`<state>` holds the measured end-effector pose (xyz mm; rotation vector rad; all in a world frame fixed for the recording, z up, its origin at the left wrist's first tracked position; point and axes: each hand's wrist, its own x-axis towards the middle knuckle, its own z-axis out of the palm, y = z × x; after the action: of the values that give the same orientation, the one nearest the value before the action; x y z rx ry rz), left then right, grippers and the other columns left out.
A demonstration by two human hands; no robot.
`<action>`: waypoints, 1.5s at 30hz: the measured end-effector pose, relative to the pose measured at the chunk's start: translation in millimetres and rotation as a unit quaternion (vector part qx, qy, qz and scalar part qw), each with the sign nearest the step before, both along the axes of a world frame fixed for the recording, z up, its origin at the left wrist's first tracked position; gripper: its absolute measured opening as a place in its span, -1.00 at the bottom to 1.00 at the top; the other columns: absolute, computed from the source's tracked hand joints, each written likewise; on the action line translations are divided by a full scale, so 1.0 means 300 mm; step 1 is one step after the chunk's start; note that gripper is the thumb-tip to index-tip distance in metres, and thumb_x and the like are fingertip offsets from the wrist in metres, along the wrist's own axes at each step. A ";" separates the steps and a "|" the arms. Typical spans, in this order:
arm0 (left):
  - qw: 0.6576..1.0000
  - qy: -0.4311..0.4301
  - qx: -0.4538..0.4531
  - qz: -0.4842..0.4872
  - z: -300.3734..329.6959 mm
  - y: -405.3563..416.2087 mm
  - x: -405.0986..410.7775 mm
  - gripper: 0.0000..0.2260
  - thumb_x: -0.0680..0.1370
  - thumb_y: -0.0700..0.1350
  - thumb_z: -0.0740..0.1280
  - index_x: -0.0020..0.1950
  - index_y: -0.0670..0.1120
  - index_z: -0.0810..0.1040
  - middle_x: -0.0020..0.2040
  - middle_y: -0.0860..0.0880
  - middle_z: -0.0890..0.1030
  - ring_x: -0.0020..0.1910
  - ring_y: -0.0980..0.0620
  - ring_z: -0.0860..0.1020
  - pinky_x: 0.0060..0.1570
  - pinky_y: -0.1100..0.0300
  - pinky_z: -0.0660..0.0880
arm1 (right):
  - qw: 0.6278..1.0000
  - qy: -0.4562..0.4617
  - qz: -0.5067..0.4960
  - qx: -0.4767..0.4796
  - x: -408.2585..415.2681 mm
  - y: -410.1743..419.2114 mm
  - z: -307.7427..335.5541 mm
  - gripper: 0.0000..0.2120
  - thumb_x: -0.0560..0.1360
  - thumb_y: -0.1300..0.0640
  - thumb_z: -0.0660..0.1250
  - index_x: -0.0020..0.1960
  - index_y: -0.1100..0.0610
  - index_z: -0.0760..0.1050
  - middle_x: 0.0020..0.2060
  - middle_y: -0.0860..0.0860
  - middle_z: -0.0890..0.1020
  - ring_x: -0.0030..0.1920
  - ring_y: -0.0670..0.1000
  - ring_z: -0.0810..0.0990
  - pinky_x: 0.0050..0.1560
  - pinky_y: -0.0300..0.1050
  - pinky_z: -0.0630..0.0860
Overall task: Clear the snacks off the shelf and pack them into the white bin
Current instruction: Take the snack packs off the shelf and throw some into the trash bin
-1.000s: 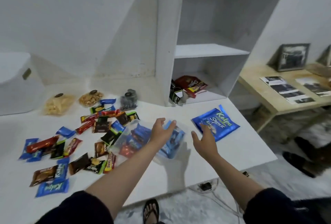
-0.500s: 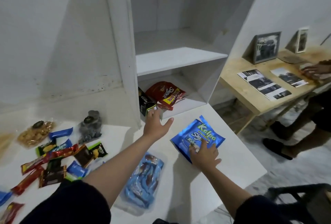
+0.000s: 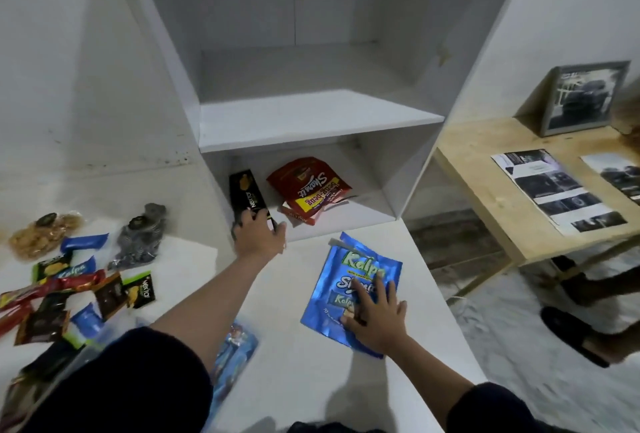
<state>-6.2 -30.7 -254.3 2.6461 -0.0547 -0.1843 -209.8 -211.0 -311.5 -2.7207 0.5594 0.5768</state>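
Note:
In the lower compartment of the white shelf (image 3: 311, 120) stands a black Nextar box (image 3: 246, 195), with a red Shamit pouch (image 3: 310, 190) to its right. My left hand (image 3: 258, 233) reaches into that compartment and closes around the near end of the black box. On the white table (image 3: 294, 380), my right hand (image 3: 375, 320) lies flat with fingers spread on a blue Kalpa bag (image 3: 349, 280). A clear pack of blue snacks (image 3: 235, 356) lies partly under my left arm. The white bin is out of view.
Several small snack packets (image 3: 79, 297) and bags of biscuits (image 3: 41, 235) are scattered on the table's left side. To the right stands a wooden table (image 3: 485, 190) with papers and a framed photo (image 3: 585, 100). Another person's sandalled feet (image 3: 575, 332) are on the floor there.
My view has moved closer to the shelf. My left hand let go of the clear pack, reached forward and took hold of the black box. My right hand came down flat on the blue bag.

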 end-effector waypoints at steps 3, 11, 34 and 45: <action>0.998 -0.023 -0.028 0.055 -0.005 -0.037 -0.007 -0.62 0.46 0.13 0.33 0.17 -0.07 0.51 0.25 -0.16 0.38 0.18 -0.25 0.44 0.26 0.03 0.32 | 0.996 -0.006 0.090 0.022 0.033 -0.100 0.008 0.05 0.11 -0.67 -0.12 0.52 -0.24 -0.13 0.53 0.01 -0.28 0.53 0.20 -0.27 0.41 0.32 -0.03; 0.979 -0.026 -0.117 0.162 0.007 -0.090 -0.098 -0.45 0.30 -0.15 0.52 0.17 -0.16 0.33 0.27 -0.18 0.24 0.09 -0.18 0.47 0.03 0.08 0.48 | 0.983 -0.043 0.170 0.059 0.163 -0.162 0.006 -0.10 0.32 -0.47 0.16 0.53 -0.15 -0.05 0.54 -0.01 -0.23 0.53 0.16 -0.25 0.43 0.31 -0.07; 0.944 0.144 -0.280 0.094 0.010 -0.157 -0.317 -0.86 0.55 -0.04 0.32 0.09 0.03 0.45 0.18 -0.11 0.52 0.02 0.04 0.52 -0.05 0.31 0.49 | 0.779 -0.173 -0.356 0.486 0.259 -0.098 0.118 -0.50 0.46 0.22 0.41 0.35 0.25 0.34 0.12 0.16 0.57 0.05 0.09 0.55 0.08 -0.11 0.45; 0.907 0.245 -0.288 0.186 0.001 -0.185 -0.322 -0.31 0.37 -0.07 0.54 0.34 -0.17 0.23 0.24 -0.15 0.50 -0.04 -0.03 0.49 -0.31 0.23 0.44 | 0.736 -0.121 -0.336 0.575 0.257 -0.083 0.134 -0.86 0.53 0.13 0.33 -0.05 0.21 0.50 -0.10 0.14 0.64 -0.12 0.06 0.60 -0.18 -0.10 0.53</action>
<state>-102.9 -86.3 -253.9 1.9099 0.4831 -0.5940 -132.7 -235.8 -271.4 -1.2456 0.7185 0.2067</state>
